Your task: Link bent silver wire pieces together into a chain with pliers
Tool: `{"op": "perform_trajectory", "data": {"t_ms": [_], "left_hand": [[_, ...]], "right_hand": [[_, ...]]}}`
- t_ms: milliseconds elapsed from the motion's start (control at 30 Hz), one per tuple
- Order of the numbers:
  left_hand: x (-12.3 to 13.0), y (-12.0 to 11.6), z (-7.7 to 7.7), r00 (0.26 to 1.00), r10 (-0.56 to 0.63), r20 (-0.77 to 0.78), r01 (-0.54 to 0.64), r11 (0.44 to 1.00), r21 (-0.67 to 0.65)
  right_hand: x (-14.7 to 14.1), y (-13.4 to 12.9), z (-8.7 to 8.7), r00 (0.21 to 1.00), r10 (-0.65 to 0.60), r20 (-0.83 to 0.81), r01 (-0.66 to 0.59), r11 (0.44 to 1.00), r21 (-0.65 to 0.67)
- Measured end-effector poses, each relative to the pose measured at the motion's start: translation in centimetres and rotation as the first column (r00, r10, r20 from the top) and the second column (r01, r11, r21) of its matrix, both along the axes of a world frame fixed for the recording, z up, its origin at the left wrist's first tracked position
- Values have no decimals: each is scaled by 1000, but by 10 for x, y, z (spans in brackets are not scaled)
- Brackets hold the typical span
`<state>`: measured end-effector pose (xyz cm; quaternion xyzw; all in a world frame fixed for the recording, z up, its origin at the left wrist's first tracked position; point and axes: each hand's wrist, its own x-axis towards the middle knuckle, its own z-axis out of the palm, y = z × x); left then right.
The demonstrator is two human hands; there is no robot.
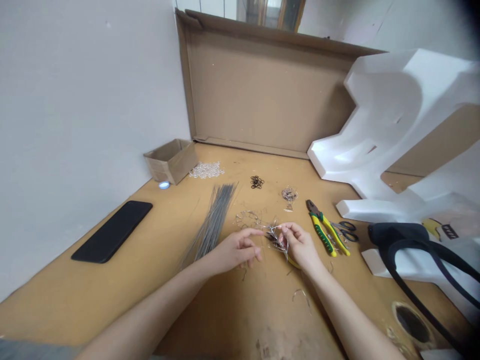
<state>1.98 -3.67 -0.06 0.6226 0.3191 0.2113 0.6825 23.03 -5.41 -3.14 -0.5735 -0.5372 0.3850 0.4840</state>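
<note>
A tangled cluster of thin silvery metal wire [278, 242] is held over the flat tan surface [228, 315], pinched by the right hand [299, 243]; the left hand [242, 251] is loosely curled, index finger extended close by, nothing visibly gripped. The cluster is judged light, springy and snag-prone, best taken mid-strand, clear of sharp ends

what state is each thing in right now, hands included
Left hand, open, index finger extended
Right hand, pinching bent wire
Straight wires, loosely bundled, far ends fanned
Green-and-yellow pliers, lying flat, handles apart
Scissors, lying down, blades hard to make out
Small cardboard box, upright, open-topped
Large cardboard box, standing on edge
Black rings, loosely heaped
Small clear pieces, heaped
Black slab, lying flat
</note>
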Motion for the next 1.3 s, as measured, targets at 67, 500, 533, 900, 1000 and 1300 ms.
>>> {"op": "perform_trajectory", "data": {"t_ms": [67, 500, 533, 900, 1000, 1300], "left_hand": [[8, -1, -10, 996, -12, 94, 19, 997, -79], [22, -6, -23, 995, 15, -102, -28, 991, -128], [23, -6, -23, 992, 20, -123, -34, 992, -118], [11, 0, -19, 984, -177, -17, 174, 978, -118], [8, 3, -18, 977, -167, -136, 159, 985, -62], [-31, 22, 6, 881, -93, -465, 183, 971, 153]], "right_hand": [[-2, -2, 4, 995, -25, 94, 22, 999, 33], [-8, -14, 19, 712, -246, 658, 134, 967, 216], [-8, -14, 20, 676, -263, 688, 132, 962, 239], [-8, -15, 15, 525, -321, 789, 53, 937, 346], [-7, -14, 14, 535, -321, 781, 29, 931, 363], [-11, -16, 13, 527, -158, 835, -124, 958, 259]]}}
